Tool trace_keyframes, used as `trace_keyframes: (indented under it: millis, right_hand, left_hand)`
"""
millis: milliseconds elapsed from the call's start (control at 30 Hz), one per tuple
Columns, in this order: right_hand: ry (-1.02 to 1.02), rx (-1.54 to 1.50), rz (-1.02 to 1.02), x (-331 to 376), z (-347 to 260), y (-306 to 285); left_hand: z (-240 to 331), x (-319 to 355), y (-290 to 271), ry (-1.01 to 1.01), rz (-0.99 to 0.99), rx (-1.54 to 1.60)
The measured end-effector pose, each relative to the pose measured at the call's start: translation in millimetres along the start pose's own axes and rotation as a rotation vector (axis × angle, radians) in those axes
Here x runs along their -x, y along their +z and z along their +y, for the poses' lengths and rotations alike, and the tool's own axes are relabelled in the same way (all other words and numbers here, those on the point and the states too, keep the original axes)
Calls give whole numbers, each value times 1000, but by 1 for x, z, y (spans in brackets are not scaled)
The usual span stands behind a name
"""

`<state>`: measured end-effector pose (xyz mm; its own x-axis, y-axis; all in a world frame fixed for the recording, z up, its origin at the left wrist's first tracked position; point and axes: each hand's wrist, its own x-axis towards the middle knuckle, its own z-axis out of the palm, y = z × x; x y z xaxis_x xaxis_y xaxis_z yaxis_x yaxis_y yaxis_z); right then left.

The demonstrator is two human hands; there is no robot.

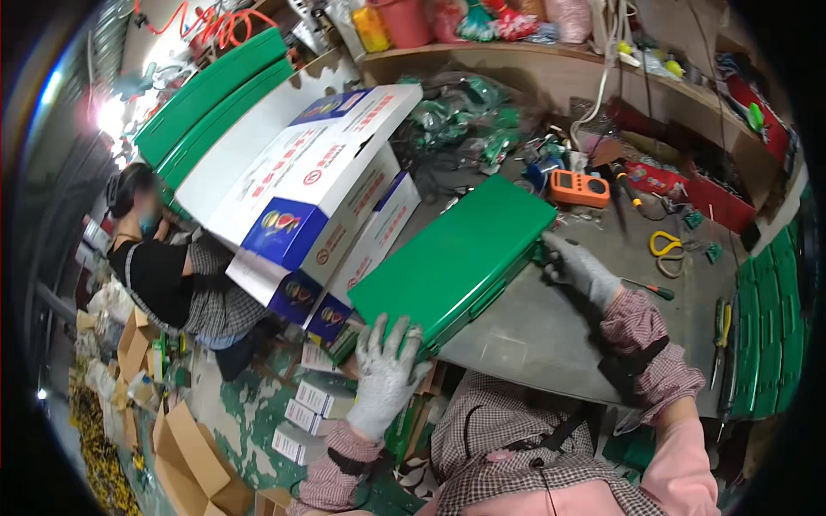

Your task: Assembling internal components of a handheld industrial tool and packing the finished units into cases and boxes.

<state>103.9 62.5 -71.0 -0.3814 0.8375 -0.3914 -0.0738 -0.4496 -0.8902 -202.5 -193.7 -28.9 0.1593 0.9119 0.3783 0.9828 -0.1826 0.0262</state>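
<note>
A big green case point(456, 254) lies flat on the grey table point(551, 335), with one corner sticking out past the table edge. The left hand point(385, 371), in a grey glove, holds the near corner of the case with its fingers spread over the top. The right hand point(578, 268), also in a grey glove, is wrapped around the far side of the case and holds it tight. Just to the left of the case, white and blue cardboard boxes point(323, 202) lean in a pile. Behind the case sits a small orange meter point(579, 187). A yellow tool point(664, 245) lies on the table to the right. Another person point(168, 275) in a dark top sits low on the left, near brown boxes point(185, 447) on the floor.
</note>
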Motion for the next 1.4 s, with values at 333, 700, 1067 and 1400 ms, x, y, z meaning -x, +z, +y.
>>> trace_keyframes:
  millis: [333, 700, 1067, 1400]
  right_hand:
    - [-178, 252, 1, 18, -36, 22]
    - [-330, 157, -90, 18, -8, 3]
    - [-405, 334, -6, 14, -28, 20]
    - [-874, 908, 315, 15, -7, 21]
  left_hand:
    - [4, 13, 18, -41, 109, -21]
    - [7, 8, 22, -32, 142, -2]
    - [4, 7, 19, -4, 148, 4]
    - [2, 10, 18, 1, 124, 2]
